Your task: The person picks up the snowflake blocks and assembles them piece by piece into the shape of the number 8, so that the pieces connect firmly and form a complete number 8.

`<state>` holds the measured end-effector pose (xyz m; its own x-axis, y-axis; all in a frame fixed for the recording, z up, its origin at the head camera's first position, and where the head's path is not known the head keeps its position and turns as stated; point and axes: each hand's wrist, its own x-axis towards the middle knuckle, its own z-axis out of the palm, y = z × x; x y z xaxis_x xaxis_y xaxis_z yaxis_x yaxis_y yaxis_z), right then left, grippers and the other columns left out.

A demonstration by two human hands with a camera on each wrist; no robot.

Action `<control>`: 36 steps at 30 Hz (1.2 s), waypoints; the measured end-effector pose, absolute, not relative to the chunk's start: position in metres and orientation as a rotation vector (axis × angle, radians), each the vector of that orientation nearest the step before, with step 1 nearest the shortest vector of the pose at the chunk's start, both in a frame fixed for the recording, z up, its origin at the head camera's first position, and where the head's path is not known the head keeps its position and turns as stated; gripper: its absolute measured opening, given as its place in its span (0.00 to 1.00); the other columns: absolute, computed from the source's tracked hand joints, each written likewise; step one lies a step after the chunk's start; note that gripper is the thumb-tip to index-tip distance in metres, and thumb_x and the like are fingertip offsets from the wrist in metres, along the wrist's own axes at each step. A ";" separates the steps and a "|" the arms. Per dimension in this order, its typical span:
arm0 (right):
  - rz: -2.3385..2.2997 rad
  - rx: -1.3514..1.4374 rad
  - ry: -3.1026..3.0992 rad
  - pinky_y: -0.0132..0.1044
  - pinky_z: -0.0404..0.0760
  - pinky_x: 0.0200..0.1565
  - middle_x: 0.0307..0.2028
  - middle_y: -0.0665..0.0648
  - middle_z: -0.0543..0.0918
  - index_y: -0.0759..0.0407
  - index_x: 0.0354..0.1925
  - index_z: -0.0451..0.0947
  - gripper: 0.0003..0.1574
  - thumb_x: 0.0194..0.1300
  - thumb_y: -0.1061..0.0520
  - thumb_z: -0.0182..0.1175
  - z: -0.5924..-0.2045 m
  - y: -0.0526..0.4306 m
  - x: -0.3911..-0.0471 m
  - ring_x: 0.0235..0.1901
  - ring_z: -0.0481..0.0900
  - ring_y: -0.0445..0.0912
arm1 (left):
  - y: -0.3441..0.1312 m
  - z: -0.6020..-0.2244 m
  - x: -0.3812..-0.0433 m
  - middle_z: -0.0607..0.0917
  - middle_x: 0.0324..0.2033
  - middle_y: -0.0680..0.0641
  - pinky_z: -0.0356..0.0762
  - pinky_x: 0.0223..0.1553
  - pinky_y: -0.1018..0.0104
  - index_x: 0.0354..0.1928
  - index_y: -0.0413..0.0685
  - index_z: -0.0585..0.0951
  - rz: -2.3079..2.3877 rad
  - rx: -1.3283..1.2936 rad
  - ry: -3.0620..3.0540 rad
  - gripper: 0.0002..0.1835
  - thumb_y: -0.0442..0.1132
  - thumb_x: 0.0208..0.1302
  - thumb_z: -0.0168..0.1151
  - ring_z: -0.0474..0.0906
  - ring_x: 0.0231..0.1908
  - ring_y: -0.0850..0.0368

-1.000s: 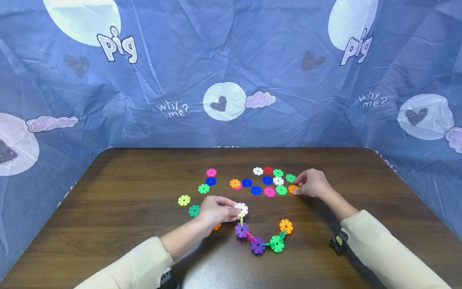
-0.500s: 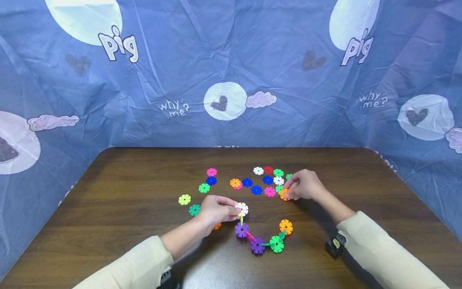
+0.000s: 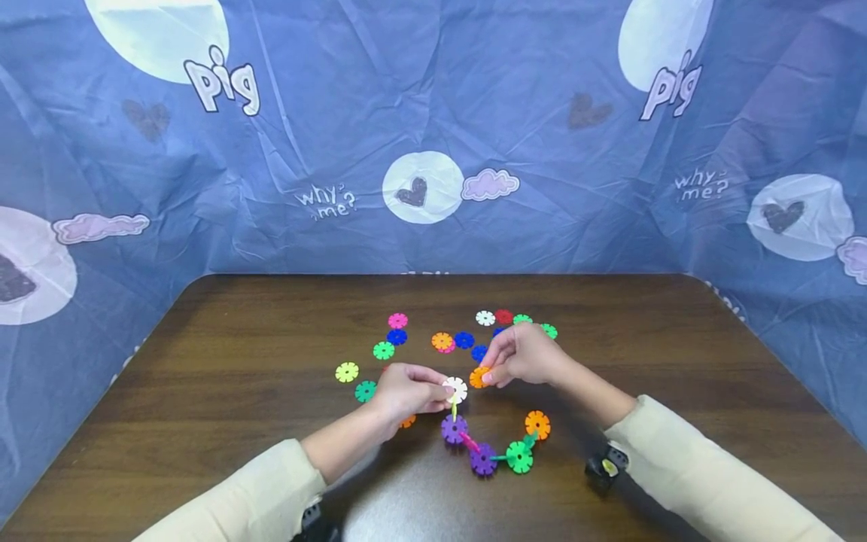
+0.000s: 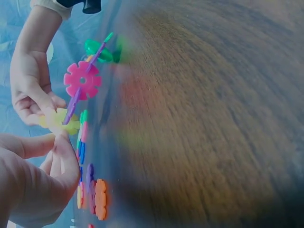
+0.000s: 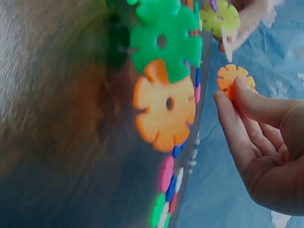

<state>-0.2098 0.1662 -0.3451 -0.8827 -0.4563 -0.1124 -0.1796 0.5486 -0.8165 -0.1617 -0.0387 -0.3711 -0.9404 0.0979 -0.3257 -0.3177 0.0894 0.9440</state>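
A curved chain of notched snowflake discs stands on the table, joined slot to slot. My left hand [image 3: 409, 399] pinches the white disc [image 3: 457, 390] at one end. Below it follow a yellow disc [image 5: 221, 18], a purple disc [image 3: 454, 429], a pink disc [image 4: 82, 80], another purple disc [image 3: 483, 460], then green discs [image 3: 520, 457]. At the other end sits an orange disc [image 5: 166, 107]. Between thumb and fingers my right hand [image 3: 527, 355] pinches a separate orange disc [image 3: 479, 377], held just right of the white one. A small gap shows between these two discs.
Loose discs lie beyond the hands: several around a red disc [image 3: 503, 317] at the back right, partly hidden by the right hand. More lie at the left near a yellow-green disc [image 3: 347, 372]. A blue printed cloth [image 3: 569, 188] hangs behind the wooden table [image 3: 237, 361].
My right hand has picked up the orange disc from the right-hand group and carried it left, close to the white disc. My left hand and the chain have barely moved.
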 end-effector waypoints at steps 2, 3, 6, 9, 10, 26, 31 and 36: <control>-1.227 -0.573 2.513 0.45 0.86 0.31 0.26 0.64 0.88 0.69 0.26 0.82 0.06 0.49 0.68 0.71 -0.345 0.162 -0.207 0.22 0.86 0.47 | -0.039 -0.370 -0.162 0.86 0.24 0.46 0.85 0.33 0.69 0.38 0.28 0.83 1.911 -0.219 2.075 0.09 0.27 0.55 0.66 0.81 0.22 0.62; -1.207 -0.600 2.541 0.45 0.86 0.30 0.25 0.63 0.88 0.68 0.26 0.82 0.06 0.49 0.68 0.72 -0.345 0.160 -0.206 0.21 0.85 0.45 | -0.040 -0.370 -0.162 0.87 0.25 0.45 0.85 0.33 0.69 0.38 0.28 0.83 1.908 -0.218 2.077 0.09 0.27 0.55 0.66 0.81 0.22 0.62; -1.178 -0.621 2.607 0.43 0.86 0.28 0.25 0.61 0.88 0.65 0.25 0.84 0.05 0.48 0.66 0.73 -0.346 0.156 -0.204 0.21 0.84 0.43 | -0.040 -0.368 -0.161 0.87 0.26 0.44 0.85 0.34 0.69 0.39 0.28 0.83 1.897 -0.226 2.076 0.09 0.28 0.56 0.66 0.81 0.22 0.62; -1.166 -0.641 2.646 0.37 0.84 0.26 0.25 0.59 0.88 0.63 0.24 0.85 0.05 0.48 0.65 0.73 -0.348 0.156 -0.202 0.21 0.83 0.41 | -0.040 -0.368 -0.161 0.88 0.28 0.42 0.85 0.34 0.68 0.40 0.28 0.83 1.901 -0.220 2.069 0.10 0.28 0.57 0.66 0.82 0.23 0.62; -1.163 -0.655 2.655 0.35 0.83 0.25 0.25 0.59 0.88 0.62 0.24 0.85 0.05 0.48 0.64 0.74 -0.349 0.155 -0.202 0.21 0.83 0.40 | -0.040 -0.368 -0.161 0.88 0.28 0.41 0.85 0.34 0.68 0.40 0.27 0.83 1.904 -0.214 2.069 0.10 0.28 0.57 0.66 0.82 0.23 0.62; -1.254 -0.788 2.618 0.27 0.81 0.25 0.23 0.59 0.88 0.63 0.24 0.86 0.05 0.46 0.65 0.74 -0.353 0.148 -0.201 0.21 0.82 0.37 | -0.034 -0.364 -0.160 0.87 0.25 0.41 0.85 0.32 0.68 0.39 0.22 0.82 1.906 -0.279 2.113 0.10 0.23 0.55 0.65 0.79 0.18 0.63; -1.228 -0.846 2.612 0.26 0.82 0.29 0.23 0.59 0.88 0.63 0.24 0.86 0.05 0.47 0.64 0.74 -0.355 0.148 -0.203 0.24 0.84 0.37 | -0.036 -0.368 -0.161 0.87 0.27 0.39 0.86 0.34 0.67 0.40 0.22 0.81 1.922 -0.263 2.053 0.11 0.23 0.55 0.65 0.81 0.20 0.63; -1.193 -0.863 2.576 0.25 0.83 0.34 0.26 0.58 0.88 0.62 0.25 0.85 0.05 0.48 0.64 0.74 -0.354 0.150 -0.206 0.27 0.86 0.40 | -0.039 -0.367 -0.164 0.87 0.28 0.41 0.86 0.38 0.64 0.40 0.24 0.81 1.844 -0.189 2.028 0.10 0.24 0.56 0.65 0.82 0.24 0.61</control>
<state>-0.2058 0.1500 -0.3539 -0.8170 -0.5708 0.0817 -0.4316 0.5114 -0.7431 -0.1641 -0.0391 -0.3669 -0.9141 0.1603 -0.3725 -0.3556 0.1247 0.9263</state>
